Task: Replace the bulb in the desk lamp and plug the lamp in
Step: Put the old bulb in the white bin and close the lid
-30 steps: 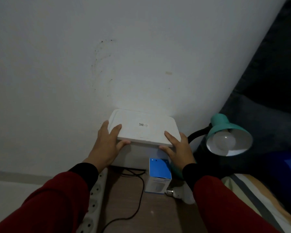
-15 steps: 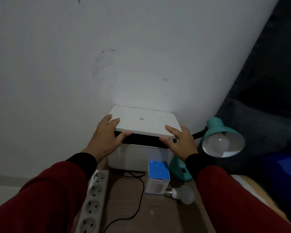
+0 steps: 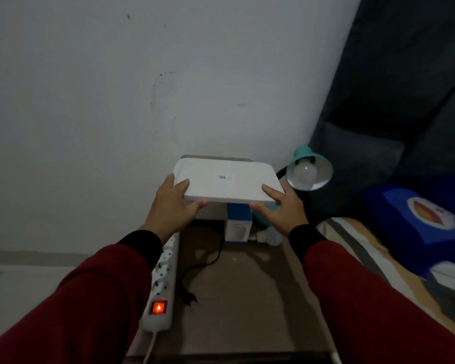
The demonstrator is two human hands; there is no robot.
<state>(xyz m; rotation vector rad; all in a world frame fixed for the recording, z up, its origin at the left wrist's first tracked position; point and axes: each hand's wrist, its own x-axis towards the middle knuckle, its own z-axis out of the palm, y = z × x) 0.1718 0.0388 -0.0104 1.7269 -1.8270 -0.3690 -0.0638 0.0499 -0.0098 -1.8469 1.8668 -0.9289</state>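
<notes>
Hands grip the near corners of a flat white rectangular plastic lid (image 3: 227, 183), which hangs above a white box (image 3: 210, 212) at the far end of a brown wooden tabletop (image 3: 247, 298). The left hand (image 3: 172, 203) pinches the lid's near-left corner, fingers on top and thumb underneath. The right hand (image 3: 283, 206) takes the near-right corner with fingers spread on top and the thumb under the edge. Both sleeves are dark red with black cuffs.

The teal metal desk lamp (image 3: 309, 166) stands at about one o'clock from the right hand, just beyond it, its shade tipped toward the camera with a frosted white bulb (image 3: 305, 173) seated inside, unlit. A loose white bulb (image 3: 269, 236) lies on the tabletop directly below the right wrist, touching or just beside a blue-and-white cardboard bulb box (image 3: 239, 227) that stands at about seven o'clock from that hand. The lamp's black power cord (image 3: 208, 261) snakes toward the camera, and its plug (image 3: 189, 299) lies unplugged near a white power strip (image 3: 162, 285) along the table's left edge, whose red switch (image 3: 158, 307) glows. A striped bed cover (image 3: 378, 261) and blue pillow (image 3: 418, 214) lie at three o'clock.
</notes>
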